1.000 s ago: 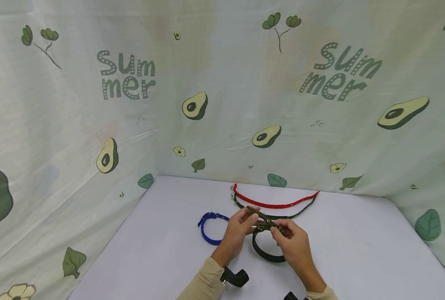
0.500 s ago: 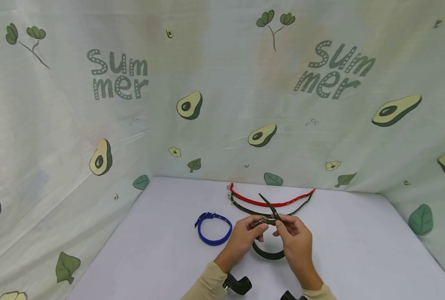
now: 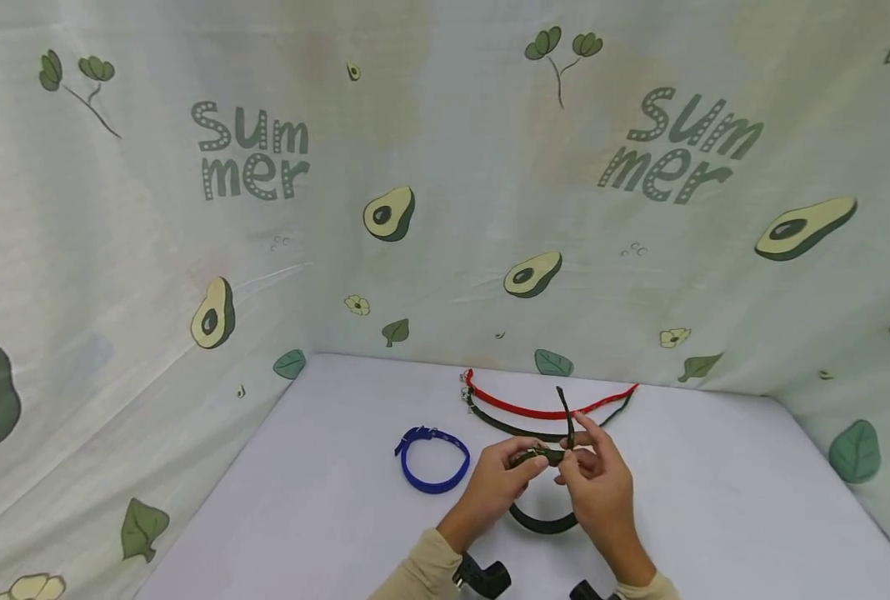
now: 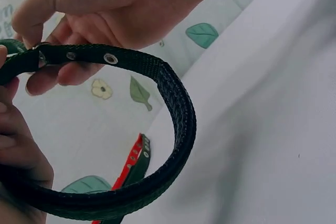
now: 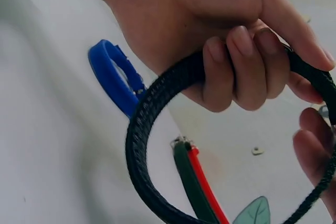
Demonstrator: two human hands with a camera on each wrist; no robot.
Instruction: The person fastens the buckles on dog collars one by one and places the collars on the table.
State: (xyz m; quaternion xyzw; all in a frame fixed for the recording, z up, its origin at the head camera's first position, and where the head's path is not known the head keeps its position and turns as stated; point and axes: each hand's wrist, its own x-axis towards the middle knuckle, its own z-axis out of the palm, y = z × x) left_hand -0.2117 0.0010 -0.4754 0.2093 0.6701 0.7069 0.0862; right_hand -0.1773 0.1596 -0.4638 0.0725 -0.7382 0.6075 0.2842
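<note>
Lower centre of frame: my left hand (image 3: 499,477) and right hand (image 3: 597,479) both pinch the dark green collar (image 3: 542,522) at its buckle, loop hanging to the table (image 3: 302,500), tail end sticking up. Beyond, left: blue collar (image 3: 432,459). Farthest, by the backdrop: red collar (image 3: 535,409).
</note>
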